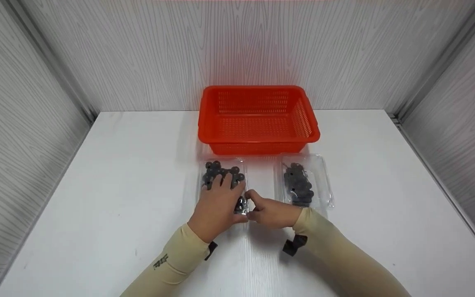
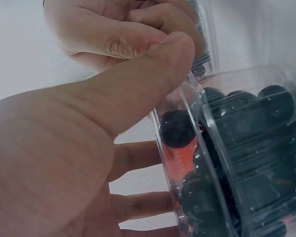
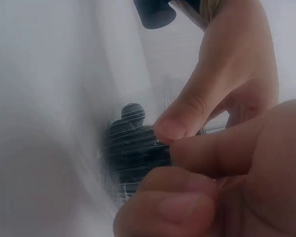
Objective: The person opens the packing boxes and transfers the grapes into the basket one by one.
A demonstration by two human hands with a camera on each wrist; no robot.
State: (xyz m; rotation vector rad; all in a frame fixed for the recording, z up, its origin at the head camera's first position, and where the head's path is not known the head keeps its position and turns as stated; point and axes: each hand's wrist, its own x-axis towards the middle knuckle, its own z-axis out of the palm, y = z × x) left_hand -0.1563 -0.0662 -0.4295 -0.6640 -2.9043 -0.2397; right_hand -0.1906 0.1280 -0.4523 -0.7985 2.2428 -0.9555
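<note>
clear plastic clamshell box of dark round grapes (image 2: pixel 241 148), down on the counter (image 1: pixel 118 185) just before the red mesh plastic basket (image 1: pixel 258 147)! left hand (image 1: pixel 217 208) spread across it, right hand (image 1: pixel 274 211) curled at its edge, any pinch i can't make out; uneven pressing could tip it, a sudden pull spill grapes!

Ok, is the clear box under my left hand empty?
Not empty: dark round fruit show through the clear box in the left wrist view. The left hand covers part, so I can't tell how full.
</note>
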